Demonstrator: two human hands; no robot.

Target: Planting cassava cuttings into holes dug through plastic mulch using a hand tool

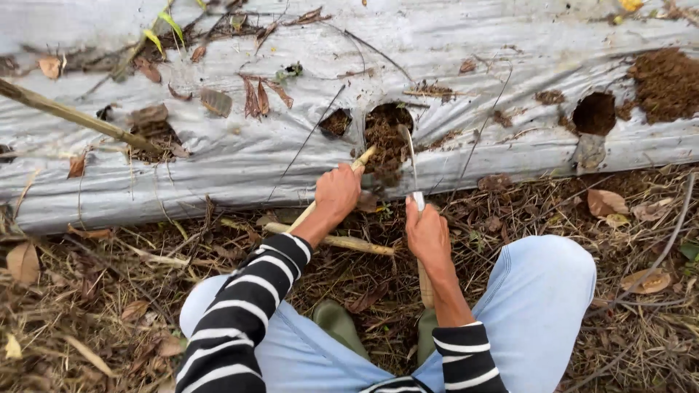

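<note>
Your left hand [337, 193] is clenched round a bamboo stick [363, 157], your right hand [427, 233] round a knife [411, 156], both at one soil-filled hole [387, 135] in the plastic mulch sheet [473, 51]. Neighbouring hole [595, 113] stands untouched (soil only).

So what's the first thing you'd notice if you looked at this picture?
Probably the two hands in the middle: the left hand grips a pale stick and the right hand holds a thin blade, both poking into a soil-filled hole in the grey plastic sheet. That sheet stretches across the whole top, crinkled and dotted with dry leaves. Another round hole shows at the right, beside a soil heap.
</note>
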